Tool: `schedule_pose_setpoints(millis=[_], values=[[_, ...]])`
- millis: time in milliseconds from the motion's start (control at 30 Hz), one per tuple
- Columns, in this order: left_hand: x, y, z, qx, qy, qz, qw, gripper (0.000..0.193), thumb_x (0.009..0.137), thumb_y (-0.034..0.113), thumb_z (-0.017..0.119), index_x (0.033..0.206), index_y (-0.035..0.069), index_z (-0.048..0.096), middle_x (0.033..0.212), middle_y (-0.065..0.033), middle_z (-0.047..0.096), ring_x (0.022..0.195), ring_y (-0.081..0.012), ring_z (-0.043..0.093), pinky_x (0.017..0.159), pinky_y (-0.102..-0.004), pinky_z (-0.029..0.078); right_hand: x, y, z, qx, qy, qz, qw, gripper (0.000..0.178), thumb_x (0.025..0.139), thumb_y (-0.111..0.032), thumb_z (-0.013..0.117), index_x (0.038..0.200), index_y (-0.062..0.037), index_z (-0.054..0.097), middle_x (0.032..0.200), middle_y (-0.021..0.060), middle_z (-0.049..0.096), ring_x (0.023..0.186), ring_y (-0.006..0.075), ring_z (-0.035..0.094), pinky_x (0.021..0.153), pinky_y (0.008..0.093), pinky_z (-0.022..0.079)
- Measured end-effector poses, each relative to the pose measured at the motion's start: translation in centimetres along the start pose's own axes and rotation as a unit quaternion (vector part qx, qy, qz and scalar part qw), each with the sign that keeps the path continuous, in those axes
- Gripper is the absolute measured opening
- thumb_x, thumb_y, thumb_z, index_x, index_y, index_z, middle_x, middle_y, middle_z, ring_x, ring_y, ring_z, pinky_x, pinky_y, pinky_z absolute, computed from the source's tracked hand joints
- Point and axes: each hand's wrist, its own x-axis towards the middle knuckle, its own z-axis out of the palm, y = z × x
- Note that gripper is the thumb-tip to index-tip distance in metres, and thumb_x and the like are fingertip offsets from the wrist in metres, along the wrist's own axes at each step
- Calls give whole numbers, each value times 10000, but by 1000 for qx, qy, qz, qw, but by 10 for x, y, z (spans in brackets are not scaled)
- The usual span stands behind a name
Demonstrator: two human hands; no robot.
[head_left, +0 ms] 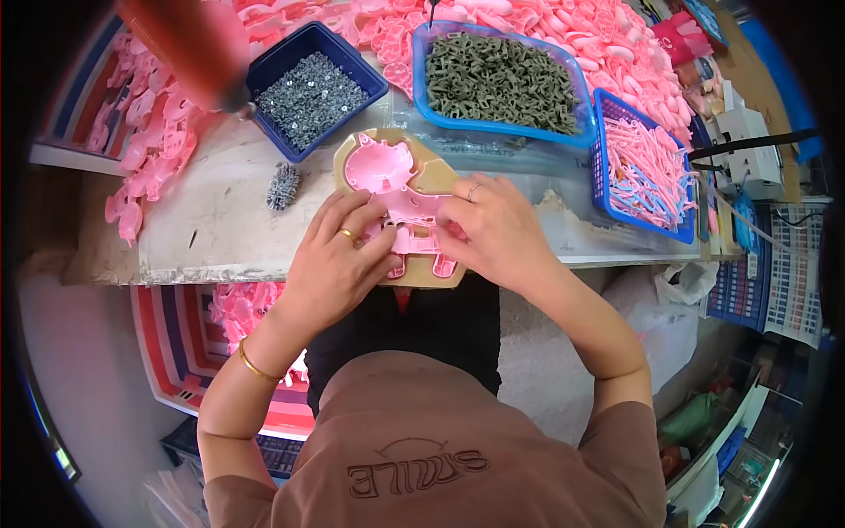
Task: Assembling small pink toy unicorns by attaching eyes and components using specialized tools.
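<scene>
A pink plastic toy shell (383, 167), hollow side up with a rounded head end, lies in a tan shaped holder (431, 167) at the table's front edge. My left hand (339, 242) bends over the shell's left side, fingertips pressed on its lower part next to a small round metallic bit. From the right, my right hand (497, 229) reaches onto the shell's right side with thumb and fingers pinched together; whatever is between them is hidden. An orange-red handled screwdriver (189, 53), blurred, hangs at the upper left, above the table.
Behind the holder stand a dark blue bin (374, 84) of small metal parts and a blue tub (493, 130) of grey-green pieces. A blue basket (601, 167) holds pink and blue strips. A spiky screw cluster (283, 187) sits left. Pink shells (607, 44) heap at the back.
</scene>
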Motion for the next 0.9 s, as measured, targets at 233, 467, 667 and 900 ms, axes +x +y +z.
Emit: schedule_pose_setpoints(millis=[233,467,667,900], values=[[2,3,4,-11,6,-6,1000,292,813,225,727,1047,81,628,1246,-105,556,1245,-324,470,1088,-484,373,-3,6,3,-7,79,-21,997,126,743,-153,736,761,-91,627,774,27,570,788,226,587,672,369,413],[2,2,-4,-20,5,-13,1000,312,802,201,724,1072,72,636,1217,-110,575,1220,-331,494,1065,-481,396,8,4,-8,5,-40,8,999,142,776,-207,737,771,-87,661,743,66,606,755,268,607,685,398,433],[7,-7,-9,-38,104,-13,994,260,804,125,711,1045,58,640,1096,-101,621,1061,-304,586,900,-406,498,91,-44,-49,212,186,-13,959,301,838,-216,723,1073,-46,644,854,106,640,814,264,635,770,383,489],[29,-81,-31,95,138,-130,977,58,837,122,655,874,78,650,865,-70,614,860,-279,573,760,-398,494,182,-74,-63,272,230,-81,931,834,863,-266,715,1494,35,260,1403,314,454,1268,516,444,1078,492,364]])
